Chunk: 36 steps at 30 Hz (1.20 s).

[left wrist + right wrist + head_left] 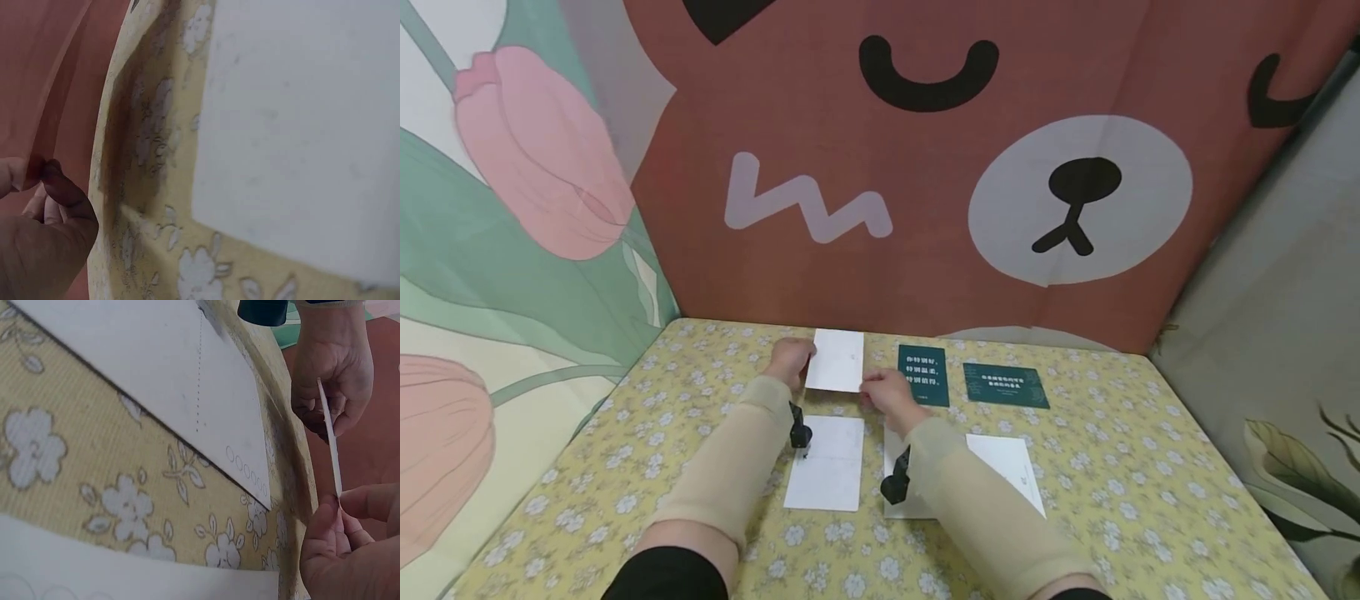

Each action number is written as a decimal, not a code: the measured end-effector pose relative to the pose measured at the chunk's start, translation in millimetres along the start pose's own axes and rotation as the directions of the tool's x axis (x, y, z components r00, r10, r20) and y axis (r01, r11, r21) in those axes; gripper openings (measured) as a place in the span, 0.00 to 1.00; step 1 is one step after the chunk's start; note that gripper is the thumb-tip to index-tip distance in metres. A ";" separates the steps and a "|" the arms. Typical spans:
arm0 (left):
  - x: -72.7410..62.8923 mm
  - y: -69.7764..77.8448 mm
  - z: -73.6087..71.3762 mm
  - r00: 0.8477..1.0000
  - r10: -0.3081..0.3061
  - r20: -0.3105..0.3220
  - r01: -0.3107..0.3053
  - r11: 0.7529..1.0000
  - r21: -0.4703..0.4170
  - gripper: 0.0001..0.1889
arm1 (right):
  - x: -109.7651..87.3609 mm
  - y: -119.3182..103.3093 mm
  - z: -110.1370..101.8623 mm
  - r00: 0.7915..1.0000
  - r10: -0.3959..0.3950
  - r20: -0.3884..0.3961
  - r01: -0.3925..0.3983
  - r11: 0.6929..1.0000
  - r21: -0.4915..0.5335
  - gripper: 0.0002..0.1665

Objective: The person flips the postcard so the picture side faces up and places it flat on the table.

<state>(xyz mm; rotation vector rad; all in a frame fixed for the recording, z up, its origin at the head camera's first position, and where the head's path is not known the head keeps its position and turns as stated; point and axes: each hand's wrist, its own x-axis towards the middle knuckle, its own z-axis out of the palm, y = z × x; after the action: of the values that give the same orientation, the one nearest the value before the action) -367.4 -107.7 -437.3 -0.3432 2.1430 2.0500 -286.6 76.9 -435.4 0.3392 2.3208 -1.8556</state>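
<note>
Between my two hands a white postcard (835,360) is held up near the far edge of the table. My left hand (791,360) grips its left side. The thumb and fingers of my right hand (891,392) pinch its lower right corner. Seen from the right wrist, the held postcard (331,444) is edge-on, with my left hand (334,369) at its far end and my right hand (347,547) at its near end. In the left wrist view the left hand (50,237) has thumb and fingertips together.
Nearer me lie a white postcard (825,475), another (898,504) partly under my right forearm, and a third (1009,467) to its right. Two dark green cards with white writing, one upright (923,383) and one sideways (1006,386), lie right of my hands. A bear-print cloth (925,275) hangs behind.
</note>
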 end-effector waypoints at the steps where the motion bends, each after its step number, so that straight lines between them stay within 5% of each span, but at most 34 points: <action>1: 0.1 -0.5 1.0 1.000 -0.002 0.003 0.002 1.000 -0.008 0.21 | -0.1 0.1 -0.3 1.000 0.001 -0.005 -0.001 1.000 -0.001 0.13; 10: 6.3 -1.0 -0.2 1.000 0.012 0.028 -0.010 0.997 -0.072 0.15 | 0.1 0.5 -1.9 1.000 -0.015 -0.005 0.015 0.999 0.040 0.13; 16: 6.5 -0.9 -0.8 0.994 0.021 0.109 0.005 0.972 -0.236 0.16 | 1.3 3.3 -3.4 1.000 -0.016 -0.003 0.017 1.000 0.023 0.13; 23: -0.1 4.3 2.5 0.982 0.047 0.185 0.014 0.949 -0.316 0.15 | 3.3 4.8 -5.4 1.000 -0.011 0.010 0.011 1.000 0.009 0.15; 29: -1.7 4.6 9.7 0.933 0.010 0.359 0.141 0.908 -0.394 0.12 | 3.2 5.8 -5.5 0.999 0.013 0.030 -0.014 0.999 0.033 0.12; 32: -3.0 3.7 14.4 0.903 0.004 0.429 0.172 0.912 -0.372 0.15 | 4.1 7.5 -7.4 0.998 0.029 0.059 -0.033 0.996 0.077 0.12; 36: -5.2 2.9 19.1 0.897 -0.004 0.442 0.173 0.923 -0.343 0.19 | 7.2 9.6 -10.2 0.991 0.063 0.114 -0.081 0.984 0.161 0.13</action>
<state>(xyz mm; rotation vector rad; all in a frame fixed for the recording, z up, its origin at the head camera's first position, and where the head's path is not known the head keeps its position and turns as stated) -364.1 -88.3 -434.1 -0.0147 1.4498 2.2181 -290.7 89.5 -444.0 0.3281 2.0633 -1.9836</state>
